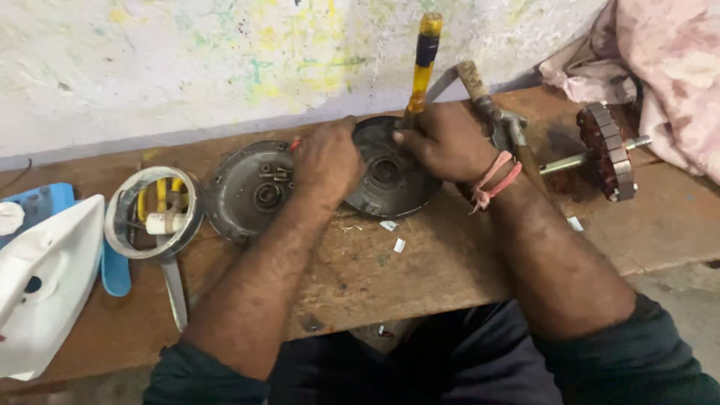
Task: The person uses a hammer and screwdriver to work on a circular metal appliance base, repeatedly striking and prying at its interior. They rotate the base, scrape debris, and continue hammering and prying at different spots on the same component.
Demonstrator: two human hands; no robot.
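Round grey motor cover (390, 176), dusty and dished, with central bearing hole.

White iron (41, 289) left, metal ring (154, 214), rotor (606, 150) right, pink cloth (660, 67).

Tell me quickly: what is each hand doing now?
Left hand: pressed on the round metal cover, holding it.
Right hand: closed on the yellow-handled screwdriver.

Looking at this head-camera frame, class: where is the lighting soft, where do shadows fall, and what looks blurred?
In the head view, light is dim and even, with no hard glare; soft shadow gathers under the right hand and left hand on the round metal cover. The screwdriver handle is slightly smeared, and the white iron at the frame edge looks soft.
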